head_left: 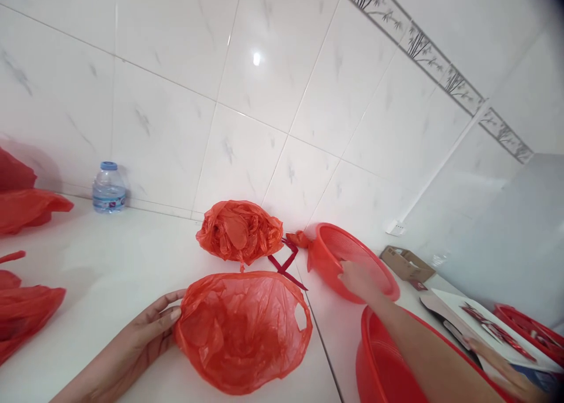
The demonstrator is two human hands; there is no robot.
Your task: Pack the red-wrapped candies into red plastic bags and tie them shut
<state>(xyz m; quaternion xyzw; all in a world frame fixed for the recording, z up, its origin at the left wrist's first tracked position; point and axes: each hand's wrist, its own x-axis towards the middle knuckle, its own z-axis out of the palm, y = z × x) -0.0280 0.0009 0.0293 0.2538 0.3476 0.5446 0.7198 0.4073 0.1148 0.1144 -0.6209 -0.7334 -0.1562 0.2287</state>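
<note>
My left hand [159, 323] pinches the left edge of a red plastic bag [247, 332], thumb in front and fingers behind. The bag stands with its mouth spread wide on the white counter, and a handle hole shows at its right side. Reaching across to the right, my right hand [353, 275] has its fingers closed at the near rim of a red plastic basket [359, 247], which tilts near the wall; the fingertips are partly hidden. Behind the held bag sits another red bag [235, 229], stuffed with crumpled red plastic.
Dark red strips [284, 262] lie beside the stuffed bag. A larger red tub [374, 356] stands under my right forearm. At far right, another person's hand [493, 356] is near a white board [476, 321]. A water bottle [108, 188] and red bags [26, 309] are left; a cardboard box [408, 265] is right.
</note>
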